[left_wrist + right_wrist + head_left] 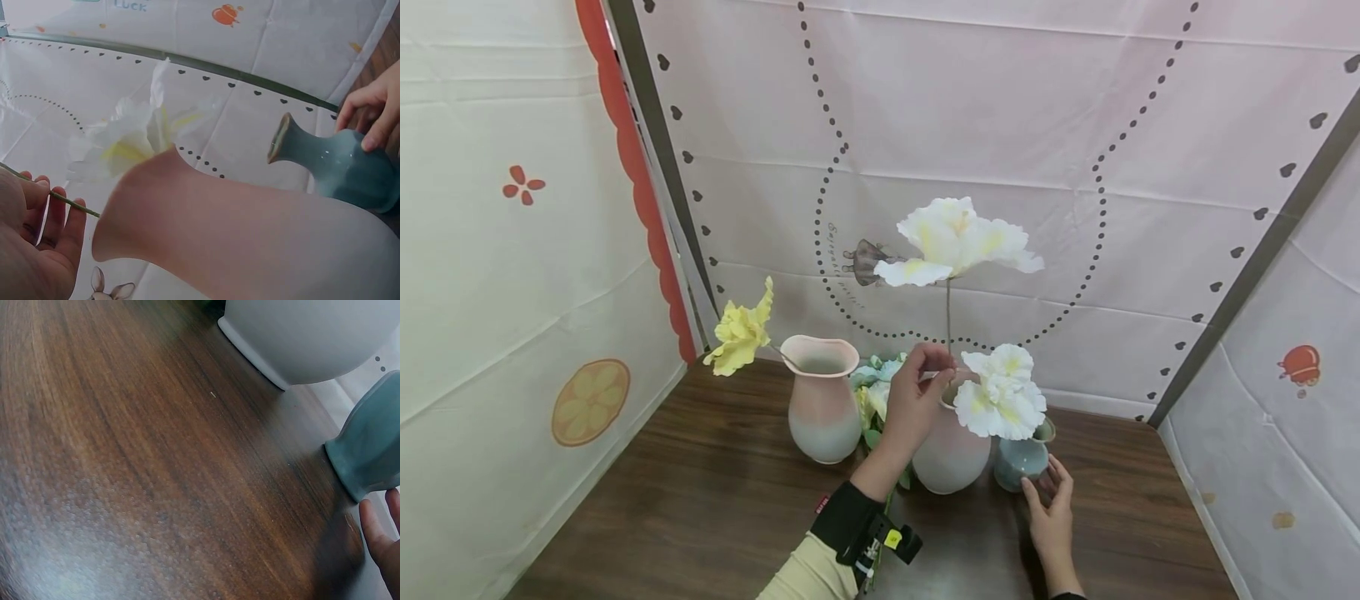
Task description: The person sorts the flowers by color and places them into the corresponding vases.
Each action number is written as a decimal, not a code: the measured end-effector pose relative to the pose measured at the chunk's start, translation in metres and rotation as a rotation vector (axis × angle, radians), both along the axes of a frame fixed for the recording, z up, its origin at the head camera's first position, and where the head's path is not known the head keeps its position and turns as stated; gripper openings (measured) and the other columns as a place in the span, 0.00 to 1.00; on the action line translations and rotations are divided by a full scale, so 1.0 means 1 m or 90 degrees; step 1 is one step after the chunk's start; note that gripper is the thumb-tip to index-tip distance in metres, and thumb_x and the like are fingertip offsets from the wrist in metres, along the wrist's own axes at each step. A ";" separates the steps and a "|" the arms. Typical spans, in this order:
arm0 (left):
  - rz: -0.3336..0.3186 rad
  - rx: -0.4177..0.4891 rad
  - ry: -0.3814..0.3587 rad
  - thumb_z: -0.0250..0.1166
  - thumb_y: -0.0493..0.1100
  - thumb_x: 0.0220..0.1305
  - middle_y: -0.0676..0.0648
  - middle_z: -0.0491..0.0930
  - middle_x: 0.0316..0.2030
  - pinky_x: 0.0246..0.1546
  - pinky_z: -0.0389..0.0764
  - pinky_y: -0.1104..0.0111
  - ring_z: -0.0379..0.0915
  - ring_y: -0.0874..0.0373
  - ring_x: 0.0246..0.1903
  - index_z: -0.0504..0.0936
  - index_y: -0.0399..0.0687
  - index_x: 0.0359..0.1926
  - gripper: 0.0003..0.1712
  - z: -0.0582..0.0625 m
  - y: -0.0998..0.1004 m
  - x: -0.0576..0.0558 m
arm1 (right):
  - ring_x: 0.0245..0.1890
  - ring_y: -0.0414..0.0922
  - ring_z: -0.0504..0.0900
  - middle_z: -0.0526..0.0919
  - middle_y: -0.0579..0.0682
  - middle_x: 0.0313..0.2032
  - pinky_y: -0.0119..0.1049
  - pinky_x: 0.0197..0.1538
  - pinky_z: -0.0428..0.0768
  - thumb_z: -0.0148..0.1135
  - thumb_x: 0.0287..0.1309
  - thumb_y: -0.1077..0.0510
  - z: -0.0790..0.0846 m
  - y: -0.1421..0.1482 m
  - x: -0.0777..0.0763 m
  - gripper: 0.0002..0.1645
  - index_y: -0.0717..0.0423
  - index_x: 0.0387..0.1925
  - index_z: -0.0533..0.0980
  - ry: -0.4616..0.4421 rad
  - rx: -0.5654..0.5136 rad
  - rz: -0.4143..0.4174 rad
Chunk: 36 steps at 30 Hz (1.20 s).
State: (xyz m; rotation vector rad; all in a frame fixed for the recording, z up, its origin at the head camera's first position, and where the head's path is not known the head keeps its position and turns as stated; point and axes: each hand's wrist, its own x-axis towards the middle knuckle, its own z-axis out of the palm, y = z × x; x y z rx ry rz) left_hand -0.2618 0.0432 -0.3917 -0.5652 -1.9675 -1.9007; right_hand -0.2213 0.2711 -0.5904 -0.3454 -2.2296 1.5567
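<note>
My left hand (917, 396) pinches the thin stem (948, 312) of a tall white flower (958, 242) just over the mouth of a pink-and-white vase (951, 454). In the left wrist view the green stem (74, 204) runs between thumb and fingers to the vase's rim. A second white flower (1000, 393) leans out at this vase's right side, partly covering a small blue vase (1021, 461). My right hand (1051, 517) holds the blue vase low on its body, thumb in front and fingers at the right side.
Left of the middle stands another pink-and-white vase (824, 408) with a yellow flower (741, 329) leaning out. Leafy flowers (874, 392) lie between the two larger vases, partly behind my left forearm. Printed cloth walls (970, 100) enclose the brown wooden table (700, 508).
</note>
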 end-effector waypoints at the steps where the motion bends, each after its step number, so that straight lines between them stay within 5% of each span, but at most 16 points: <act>1: 0.002 -0.003 -0.001 0.62 0.38 0.69 0.43 0.82 0.46 0.47 0.83 0.70 0.80 0.50 0.50 0.77 0.45 0.48 0.08 -0.001 0.000 -0.001 | 0.64 0.65 0.69 0.62 0.67 0.72 0.63 0.62 0.71 0.56 0.71 0.58 0.000 0.000 0.000 0.36 0.55 0.74 0.53 0.001 -0.004 0.000; 5: 0.032 -0.050 -0.002 0.62 0.37 0.69 0.43 0.82 0.48 0.53 0.83 0.61 0.79 0.49 0.53 0.78 0.45 0.48 0.08 -0.005 0.001 -0.003 | 0.65 0.65 0.68 0.61 0.67 0.72 0.64 0.63 0.70 0.56 0.71 0.59 0.000 0.000 0.000 0.36 0.56 0.74 0.53 0.000 -0.011 0.001; 9: 0.088 -0.155 -0.029 0.63 0.39 0.69 0.40 0.79 0.55 0.60 0.77 0.52 0.75 0.45 0.59 0.76 0.43 0.56 0.16 -0.010 -0.003 -0.004 | 0.65 0.66 0.67 0.60 0.68 0.72 0.66 0.63 0.70 0.55 0.72 0.57 0.000 0.000 0.000 0.36 0.55 0.74 0.52 -0.006 -0.011 0.002; 11: 0.084 -0.169 -0.056 0.65 0.40 0.68 0.38 0.77 0.57 0.60 0.76 0.50 0.74 0.43 0.60 0.74 0.41 0.60 0.21 -0.013 -0.006 -0.005 | 0.65 0.66 0.67 0.60 0.68 0.72 0.67 0.63 0.70 0.55 0.72 0.57 0.000 0.000 0.000 0.36 0.55 0.74 0.52 -0.007 -0.010 0.003; 18: -0.035 -0.079 -0.125 0.64 0.35 0.66 0.33 0.65 0.69 0.68 0.68 0.44 0.62 0.37 0.69 0.63 0.36 0.69 0.34 -0.024 -0.026 -0.007 | 0.64 0.65 0.68 0.61 0.67 0.72 0.63 0.62 0.71 0.55 0.72 0.57 -0.001 0.000 0.000 0.36 0.55 0.74 0.52 0.001 -0.007 0.004; 27: -0.010 -0.113 -0.151 0.68 0.36 0.63 0.35 0.68 0.69 0.73 0.59 0.44 0.59 0.37 0.71 0.66 0.38 0.68 0.34 -0.041 -0.047 -0.006 | 0.64 0.65 0.68 0.61 0.68 0.71 0.64 0.62 0.71 0.55 0.72 0.58 -0.002 0.000 -0.001 0.36 0.56 0.74 0.52 0.004 -0.001 0.005; 36: 0.009 -0.118 -0.187 0.67 0.40 0.66 0.33 0.70 0.66 0.71 0.63 0.42 0.63 0.36 0.69 0.68 0.36 0.66 0.31 -0.050 -0.061 -0.005 | 0.64 0.65 0.68 0.61 0.68 0.71 0.64 0.63 0.71 0.55 0.72 0.57 -0.001 0.000 0.000 0.36 0.57 0.74 0.52 0.006 -0.001 0.007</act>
